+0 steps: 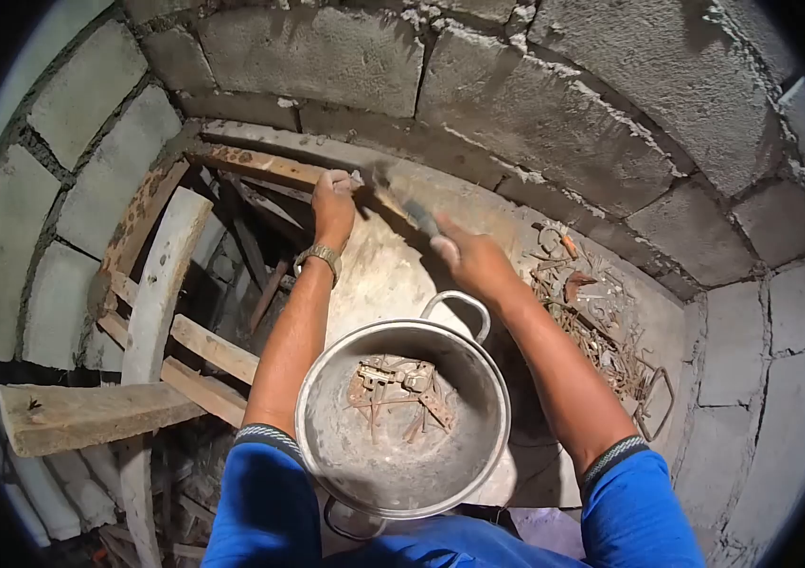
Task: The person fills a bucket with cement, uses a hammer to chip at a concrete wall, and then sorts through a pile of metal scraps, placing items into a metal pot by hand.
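My left hand [334, 204], with a watch at the wrist, pinches a small grey piece [357, 178] near the end of a wooden beam [270, 167]. My right hand [467, 248] is wrapped round the grey grip of a hammer [418, 217]. Its dark head is smeared by motion and lies just right of the left fingertips. Below both hands, close to my body, stands a round two-handled aluminium pot [499, 417]. Inside it are rusty metal bits and a brass-coloured metal fitting [379, 375].
Concrete block walls [317, 62] surround the corner. A pile of rusty scrap metal [592, 303] lies on the pale surface to the right. Rough wooden planks [168, 275] cross over a dark gap at left, with one short board [99, 414] jutting toward me.
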Demonstrator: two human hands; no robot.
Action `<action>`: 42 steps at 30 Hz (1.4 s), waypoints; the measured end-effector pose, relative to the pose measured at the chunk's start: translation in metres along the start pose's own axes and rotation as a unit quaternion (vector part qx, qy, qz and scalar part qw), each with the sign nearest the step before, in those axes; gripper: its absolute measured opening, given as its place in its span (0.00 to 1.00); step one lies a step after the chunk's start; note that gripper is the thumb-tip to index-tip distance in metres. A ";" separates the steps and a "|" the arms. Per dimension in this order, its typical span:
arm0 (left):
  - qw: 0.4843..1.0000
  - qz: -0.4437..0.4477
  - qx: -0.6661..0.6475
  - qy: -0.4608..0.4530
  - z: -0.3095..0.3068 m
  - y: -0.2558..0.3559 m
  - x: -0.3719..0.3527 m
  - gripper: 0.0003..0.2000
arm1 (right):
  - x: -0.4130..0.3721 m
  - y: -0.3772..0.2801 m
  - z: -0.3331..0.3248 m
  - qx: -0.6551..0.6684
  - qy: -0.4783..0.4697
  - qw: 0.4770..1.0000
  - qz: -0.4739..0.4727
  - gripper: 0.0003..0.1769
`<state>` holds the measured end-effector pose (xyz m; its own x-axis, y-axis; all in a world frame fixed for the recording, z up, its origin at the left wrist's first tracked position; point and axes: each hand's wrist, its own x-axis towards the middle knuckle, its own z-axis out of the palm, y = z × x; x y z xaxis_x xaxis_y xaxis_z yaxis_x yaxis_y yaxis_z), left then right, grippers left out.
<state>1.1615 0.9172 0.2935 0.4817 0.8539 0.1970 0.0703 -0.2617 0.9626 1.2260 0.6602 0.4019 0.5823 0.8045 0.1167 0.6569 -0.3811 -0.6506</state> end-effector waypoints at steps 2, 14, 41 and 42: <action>1.000 0.008 0.000 0.002 0.001 -0.005 0.003 0.09 | 0.008 0.004 -0.003 -0.103 -0.061 0.992 0.035 0.27; 0.994 0.042 -0.079 -0.068 -0.005 -0.046 0.019 0.09 | 0.002 0.025 0.019 0.051 -0.003 0.998 0.048 0.32; 0.981 0.085 -0.021 -0.175 -0.153 0.334 -0.193 0.27 | -0.229 0.254 -0.221 -0.317 -0.009 0.887 0.336 0.41; 0.978 0.087 -0.031 -0.186 -0.140 0.338 -0.206 0.26 | -0.229 0.246 -0.225 -0.299 -0.029 0.889 0.346 0.41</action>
<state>0.9638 0.7159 0.6042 0.7673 0.5731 0.2877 -0.0881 -0.3502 0.9325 1.3621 0.2800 0.3839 0.9316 0.2992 -0.2065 0.2988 -0.9537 -0.0337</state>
